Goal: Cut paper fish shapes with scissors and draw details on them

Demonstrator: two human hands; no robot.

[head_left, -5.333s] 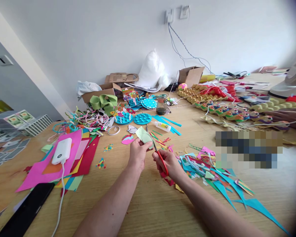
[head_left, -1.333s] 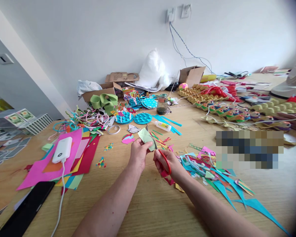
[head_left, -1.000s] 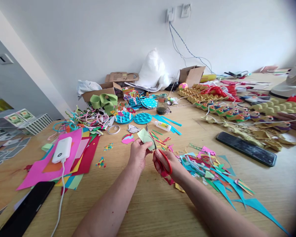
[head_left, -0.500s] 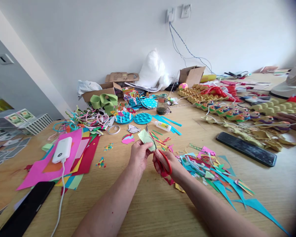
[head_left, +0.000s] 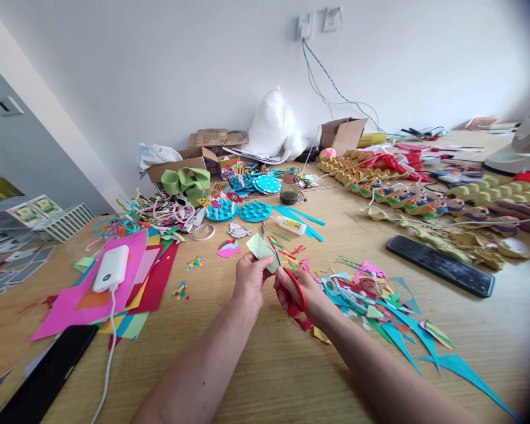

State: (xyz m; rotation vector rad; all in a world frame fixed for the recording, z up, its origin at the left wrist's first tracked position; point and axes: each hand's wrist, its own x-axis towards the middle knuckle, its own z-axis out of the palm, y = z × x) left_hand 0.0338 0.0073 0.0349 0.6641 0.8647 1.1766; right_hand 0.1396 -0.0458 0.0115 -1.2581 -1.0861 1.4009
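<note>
My left hand pinches a small pale green paper piece above the wooden table. My right hand is closed round the red handles of a pair of scissors. The scissor blades reach up into the right edge of the green paper. Both hands sit close together at the middle of the view, a little above the table top.
Coloured paper scraps lie right of my hands. Pink and red sheets with a white power bank lie left. A dark phone rests at right, another dark phone at lower left. Glue bottle, teal discs, boxes and egg cartons crowd the back.
My hands stay in nearly the same place; the green paper has turned slightly in my left fingers and the scissor blades have worked along its edge.
</note>
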